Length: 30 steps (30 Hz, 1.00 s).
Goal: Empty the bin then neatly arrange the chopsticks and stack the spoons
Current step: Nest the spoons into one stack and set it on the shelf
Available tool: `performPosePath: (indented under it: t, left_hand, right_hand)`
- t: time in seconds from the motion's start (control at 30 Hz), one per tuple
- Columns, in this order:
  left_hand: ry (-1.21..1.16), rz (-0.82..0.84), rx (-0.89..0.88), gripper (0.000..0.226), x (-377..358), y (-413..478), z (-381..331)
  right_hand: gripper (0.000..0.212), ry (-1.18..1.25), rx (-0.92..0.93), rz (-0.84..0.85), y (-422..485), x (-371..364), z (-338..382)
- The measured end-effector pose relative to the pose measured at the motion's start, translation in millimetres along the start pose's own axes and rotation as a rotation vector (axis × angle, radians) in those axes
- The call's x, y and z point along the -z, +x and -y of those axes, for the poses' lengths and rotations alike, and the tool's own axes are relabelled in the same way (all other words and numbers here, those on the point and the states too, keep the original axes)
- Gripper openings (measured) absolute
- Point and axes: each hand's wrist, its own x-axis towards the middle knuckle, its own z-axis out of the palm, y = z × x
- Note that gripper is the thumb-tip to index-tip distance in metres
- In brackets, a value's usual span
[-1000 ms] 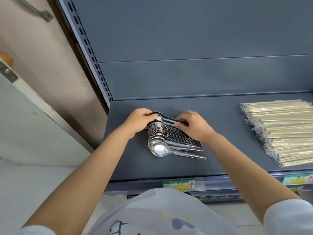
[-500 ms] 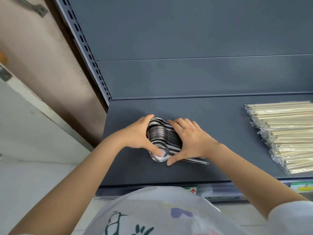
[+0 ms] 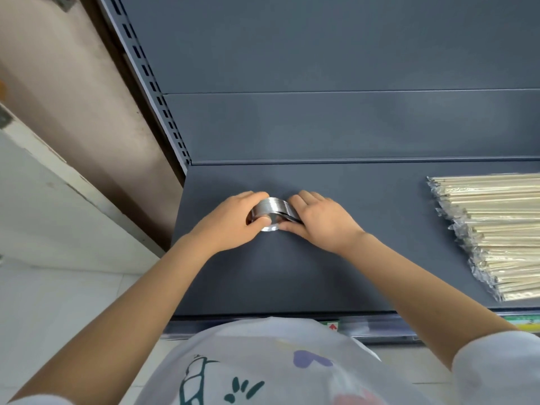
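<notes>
A stack of shiny metal spoons [image 3: 271, 209] rests on the dark grey shelf [image 3: 380, 258], nested bowl in bowl. My left hand [image 3: 230, 223] wraps around the bowl end from the left, thumb pressed on the front. My right hand [image 3: 318, 220] lies flat over the handles and hides them, fingers against the stack's right side. Wrapped wooden chopsticks [image 3: 493, 235] lie in a tidy pile at the shelf's right end, well apart from both hands. No bin is in view.
The shelf's back panel [image 3: 336, 124] rises behind the spoons, and a slotted upright [image 3: 155, 92] runs along the left. A price strip [image 3: 380, 328] edges the shelf front. A beige wall and white surface lie to the left.
The spoons have been squeezed into a tighter stack and shifted slightly toward the back of the shelf. My right hand has slid over the handles, covering them.
</notes>
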Motion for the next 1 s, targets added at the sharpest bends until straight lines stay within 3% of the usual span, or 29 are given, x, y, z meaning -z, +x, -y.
performPosePath:
  t: [0.07,0.17,0.27,0.5,0.73,1.0]
  left_hand:
    - [0.012,-0.049,0.002,0.045,-3.2,3.9,1.7]
    - [0.06,-0.058,0.043,0.056,-3.3,11.8,2.6]
    - [0.033,-0.067,0.07,0.058,-2.3,15.8,3.0]
    - [0.127,-0.118,0.036,0.064,-17.2,15.6,3.6]
    - [-0.032,-0.124,0.03,0.049,-17.1,16.9,7.4]
    - [-0.221,-0.11,0.094,0.081,-24.4,11.9,4.4]
  right_hand:
    - [0.06,0.003,-0.001,-0.079,9.6,-5.9,-2.6]
    - [0.055,0.039,-0.057,-0.027,19.2,-8.5,-9.3]
    - [0.061,-0.055,-0.054,-0.098,17.2,-15.4,-14.2]
    - [0.046,-0.188,-0.007,-0.277,19.4,-28.8,-16.6]
    - [0.065,-0.055,-0.041,-0.266,16.7,-28.5,-9.1]
    - [0.075,-0.108,-0.087,-0.151,5.9,-25.5,-2.7]
